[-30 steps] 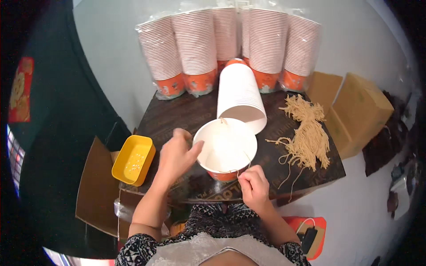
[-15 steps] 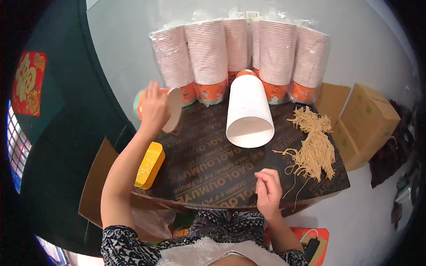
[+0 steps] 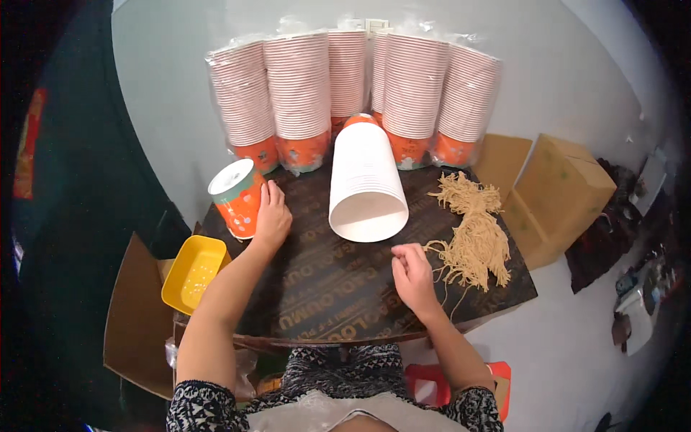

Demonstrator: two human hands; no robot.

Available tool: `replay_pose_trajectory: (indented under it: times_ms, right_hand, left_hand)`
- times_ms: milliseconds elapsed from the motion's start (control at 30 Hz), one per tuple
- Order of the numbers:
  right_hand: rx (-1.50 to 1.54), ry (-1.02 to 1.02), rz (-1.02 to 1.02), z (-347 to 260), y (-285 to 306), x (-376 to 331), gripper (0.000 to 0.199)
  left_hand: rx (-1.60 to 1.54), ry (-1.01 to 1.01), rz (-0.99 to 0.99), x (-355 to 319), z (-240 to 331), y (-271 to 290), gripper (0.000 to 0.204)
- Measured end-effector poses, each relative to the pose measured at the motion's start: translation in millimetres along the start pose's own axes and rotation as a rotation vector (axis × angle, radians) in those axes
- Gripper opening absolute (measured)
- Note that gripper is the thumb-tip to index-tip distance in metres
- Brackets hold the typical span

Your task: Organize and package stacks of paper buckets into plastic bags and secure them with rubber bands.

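Note:
An orange and green paper cup (image 3: 243,205) stands upside down at the table's left side, its white base upward. My left hand (image 3: 275,216) is beside it, fingers stretched out and fingertips at the cup's right side, not wrapped round it. My right hand (image 3: 413,277) hovers over the table's front right part, fingers curled and thumb pressed to them; whether something small is pinched there is hidden. Between the hands, farther back, a stack of white paper cups (image 3: 367,173) lies on its side, open end toward me. A bundle of beige yarn strands (image 3: 471,241) lies right of my right hand.
Several tall cup stacks in clear plastic (image 3: 299,90) line the table's back edge by the wall. A yellow tray (image 3: 193,270) with small white bits sits at the left edge, near an open cardboard box (image 3: 133,317). More cardboard boxes (image 3: 561,187) stand at the right.
The orange cup has gone from tilted in my left hand to upside down on the table, and that hand has lowered beside it. My right hand stays curled. The view has shifted.

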State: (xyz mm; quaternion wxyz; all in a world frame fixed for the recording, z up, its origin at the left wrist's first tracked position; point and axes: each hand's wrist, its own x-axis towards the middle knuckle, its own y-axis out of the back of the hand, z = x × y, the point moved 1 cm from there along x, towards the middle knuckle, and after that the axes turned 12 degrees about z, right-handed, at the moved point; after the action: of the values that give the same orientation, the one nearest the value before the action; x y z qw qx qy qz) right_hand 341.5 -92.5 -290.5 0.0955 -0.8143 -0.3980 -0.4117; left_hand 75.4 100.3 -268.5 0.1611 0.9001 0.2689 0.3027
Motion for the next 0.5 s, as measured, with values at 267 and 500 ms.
replay_pose_trajectory:
  times_ms: [267, 500]
  right_hand:
    - [-0.198, -0.167, -0.024, 62, -10, 25, 0.030]
    - [-0.157, -0.175, 0.111, 72, -29, 42, 0.026]
  left_hand:
    - [-0.183, 0.145, 0.007, -19, 11, 7, 0.032]
    - [-1.107, 0.835, 0.299, -9, 25, 32, 0.015]
